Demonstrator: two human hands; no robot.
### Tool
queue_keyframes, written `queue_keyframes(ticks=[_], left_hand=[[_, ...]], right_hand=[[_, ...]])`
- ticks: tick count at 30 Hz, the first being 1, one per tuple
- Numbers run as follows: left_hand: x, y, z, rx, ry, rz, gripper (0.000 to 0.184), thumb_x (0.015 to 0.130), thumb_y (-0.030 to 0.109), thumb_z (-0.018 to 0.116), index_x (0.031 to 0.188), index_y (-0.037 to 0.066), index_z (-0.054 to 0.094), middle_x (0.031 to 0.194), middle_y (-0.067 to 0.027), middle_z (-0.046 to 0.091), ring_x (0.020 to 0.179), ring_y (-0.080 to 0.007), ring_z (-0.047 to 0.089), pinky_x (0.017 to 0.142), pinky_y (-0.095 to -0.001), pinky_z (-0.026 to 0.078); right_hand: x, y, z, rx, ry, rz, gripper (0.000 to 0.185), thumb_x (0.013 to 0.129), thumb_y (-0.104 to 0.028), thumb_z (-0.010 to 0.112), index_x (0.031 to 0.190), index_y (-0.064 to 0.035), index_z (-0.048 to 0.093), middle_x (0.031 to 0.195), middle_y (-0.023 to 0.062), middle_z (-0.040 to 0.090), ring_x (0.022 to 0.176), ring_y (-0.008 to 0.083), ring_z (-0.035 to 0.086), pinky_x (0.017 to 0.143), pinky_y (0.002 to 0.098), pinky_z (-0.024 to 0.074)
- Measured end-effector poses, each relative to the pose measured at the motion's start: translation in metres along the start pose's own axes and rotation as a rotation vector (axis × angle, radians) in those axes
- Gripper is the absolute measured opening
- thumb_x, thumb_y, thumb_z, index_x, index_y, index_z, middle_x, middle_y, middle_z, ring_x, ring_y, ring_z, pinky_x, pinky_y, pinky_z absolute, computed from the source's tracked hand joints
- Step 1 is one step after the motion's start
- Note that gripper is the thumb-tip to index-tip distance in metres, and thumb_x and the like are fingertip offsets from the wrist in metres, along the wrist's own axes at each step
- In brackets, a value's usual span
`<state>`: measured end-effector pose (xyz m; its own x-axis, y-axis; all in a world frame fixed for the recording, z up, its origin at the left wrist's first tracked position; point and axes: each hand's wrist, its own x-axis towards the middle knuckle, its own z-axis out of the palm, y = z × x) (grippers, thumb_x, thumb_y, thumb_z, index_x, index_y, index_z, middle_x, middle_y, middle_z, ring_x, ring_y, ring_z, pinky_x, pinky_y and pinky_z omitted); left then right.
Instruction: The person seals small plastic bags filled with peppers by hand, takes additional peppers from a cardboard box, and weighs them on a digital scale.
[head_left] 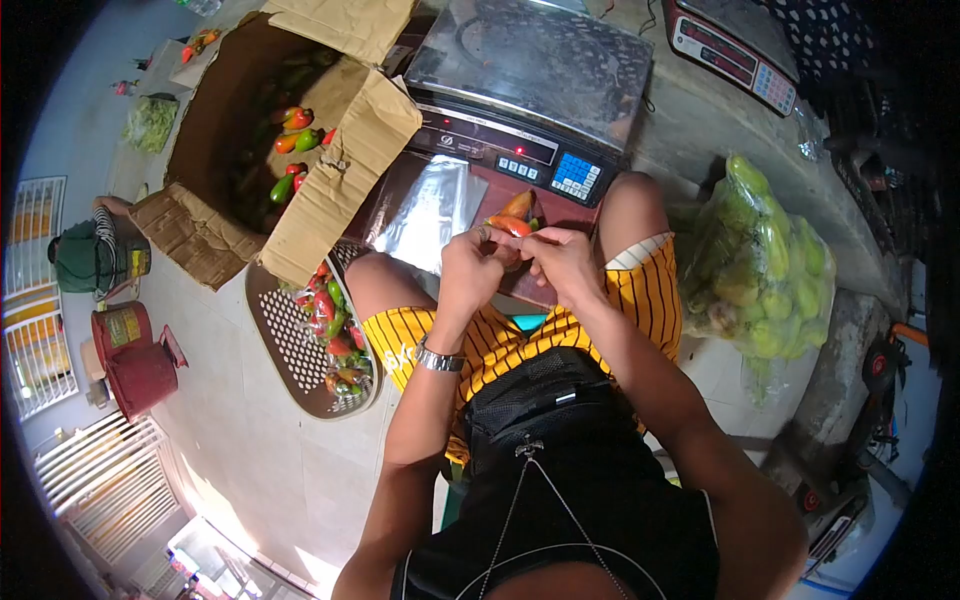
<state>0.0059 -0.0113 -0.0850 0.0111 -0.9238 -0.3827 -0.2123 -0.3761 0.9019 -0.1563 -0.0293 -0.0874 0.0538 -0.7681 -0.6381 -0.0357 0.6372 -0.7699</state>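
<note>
Hands: your left hand [474, 264] and right hand [562, 262] meet near the frame's centre, fingertips pinched together on the near end of the pepper packet [514, 225].
Pepper packet: just above centre, over the reddish surface [570, 212]; your fingers hide whether its neck is closed.
Packet risk: if either pinch loosens, peppers could slip out; a hard tug could split the thin film.
Clear bags [430, 208]: left of the packet; a brush from your left hand could slide them.
Scale [530, 75]: top centre; a knuckle knocking its keypad [576, 176] could alter settings.
Carton [345, 180]: upper left, a flap overhanging the basket [268, 325]; your left knee could catch it.
</note>
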Motion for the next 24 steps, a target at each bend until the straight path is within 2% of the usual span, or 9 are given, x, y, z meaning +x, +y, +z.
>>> queue_keyframes(ticks=[2, 6, 8, 9, 11, 14, 17, 20, 24], left_hand=[[0.001, -0.003, -0.001, 0.008, 0.009, -0.026, 0.013, 0.093, 0.000, 0.068, 0.103, -0.007, 0.068, 0.095, -0.0126, 0.076, 0.086, -0.0139, 0.072, 0.077, -0.0283, 0.057], [-0.004, 0.024, -0.002, 0.218, 0.065, -0.044, 0.015, 0.092, 0.006, 0.069, 0.101, -0.006, 0.068, 0.092, -0.0139, 0.075, 0.084, -0.0125, 0.072, 0.076, -0.0290, 0.056], [-0.004, 0.025, -0.004, 0.221, 0.054, -0.048, 0.017, 0.092, 0.009, 0.069, 0.101, -0.005, 0.068, 0.091, -0.0139, 0.074, 0.084, -0.0118, 0.071, 0.076, -0.0296, 0.056], [-0.004, 0.022, -0.004, 0.212, 0.069, 0.005, 0.015, 0.091, 0.006, 0.069, 0.101, -0.005, 0.068, 0.091, -0.0143, 0.074, 0.083, -0.0145, 0.071, 0.076, -0.0308, 0.057], [-0.002, 0.008, -0.003, 0.194, 0.101, 0.109, 0.011, 0.091, 0.001, 0.068, 0.100, -0.005, 0.069, 0.090, -0.0151, 0.073, 0.083, -0.0199, 0.073, 0.076, -0.0332, 0.058], [-0.002, 0.001, -0.009, -0.031, -0.010, 0.057, 0.014, 0.098, 0.008, 0.068, 0.105, -0.004, 0.068, 0.092, -0.0070, 0.072, 0.086, -0.0113, 0.067, 0.079, -0.0287, 0.055], [0.000, -0.012, -0.012, -0.101, -0.068, 0.094, 0.013, 0.099, 0.006, 0.067, 0.108, -0.003, 0.068, 0.094, -0.0055, 0.071, 0.087, -0.0119, 0.067, 0.080, -0.0280, 0.054], [-0.004, -0.003, -0.014, -0.057, -0.061, 0.084, 0.012, 0.097, 0.004, 0.069, 0.107, -0.004, 0.068, 0.095, -0.0064, 0.071, 0.087, -0.0125, 0.067, 0.080, -0.0283, 0.054], [-0.002, -0.012, -0.006, 0.112, 0.024, 0.219, 0.013, 0.097, 0.003, 0.068, 0.106, -0.005, 0.066, 0.093, -0.0093, 0.071, 0.088, -0.0144, 0.068, 0.079, -0.0296, 0.054]], right_hand=[[-0.003, 0.003, 0.005, -0.045, 0.036, -0.045, 0.018, 0.089, -0.015, 0.074, 0.097, 0.0016, 0.075, 0.081, 0.0033, 0.071, 0.059, 0.0081, 0.059, 0.047, 0.0227, 0.0452], [0.005, 0.020, 0.012, -0.209, 0.113, -0.218, 0.019, 0.090, -0.015, 0.073, 0.100, 0.0013, 0.075, 0.080, 0.0039, 0.071, 0.061, 0.0071, 0.059, 0.048, 0.0234, 0.0462], [0.008, 0.027, 0.011, -0.231, 0.122, -0.302, 0.020, 0.087, -0.014, 0.075, 0.100, 0.0003, 0.076, 0.083, 0.0102, 0.075, 0.070, 0.0144, 0.070, 0.064, 0.0288, 0.0526], [0.006, 0.026, 0.012, -0.243, 0.125, -0.343, 0.021, 0.085, -0.014, 0.076, 0.100, -0.0002, 0.076, 0.085, 0.0133, 0.077, 0.075, 0.0181, 0.075, 0.073, 0.0315, 0.0559], [0.002, 0.025, 0.012, -0.208, 0.106, -0.453, 0.018, 0.085, -0.013, 0.076, 0.098, -0.0001, 0.076, 0.084, 0.0123, 0.077, 0.075, 0.0175, 0.075, 0.071, 0.0308, 0.0556], [0.001, 0.024, 0.012, -0.208, 0.072, -0.529, 0.013, 0.088, -0.006, 0.075, 0.098, 0.0022, 0.074, 0.087, 0.0092, 0.077, 0.080, 0.0128, 0.072, 0.074, 0.0271, 0.0551], [0.003, 0.025, 0.010, -0.216, 0.044, -0.554, 0.010, 0.090, -0.003, 0.074, 0.097, 0.0033, 0.072, 0.088, 0.0073, 0.076, 0.081, 0.0097, 0.070, 0.075, 0.0251, 0.0548], [0.010, 0.034, 0.013, -0.166, 0.032, -0.582, 0.012, 0.089, -0.008, 0.075, 0.096, 0.0009, 0.072, 0.086, 0.0087, 0.076, 0.078, 0.0124, 0.072, 0.069, 0.0276, 0.0544], [0.018, 0.045, 0.012, -0.172, 0.040, -0.612, 0.014, 0.089, -0.010, 0.075, 0.097, -0.0008, 0.071, 0.086, 0.0095, 0.076, 0.078, 0.0141, 0.073, 0.067, 0.0296, 0.0542]])
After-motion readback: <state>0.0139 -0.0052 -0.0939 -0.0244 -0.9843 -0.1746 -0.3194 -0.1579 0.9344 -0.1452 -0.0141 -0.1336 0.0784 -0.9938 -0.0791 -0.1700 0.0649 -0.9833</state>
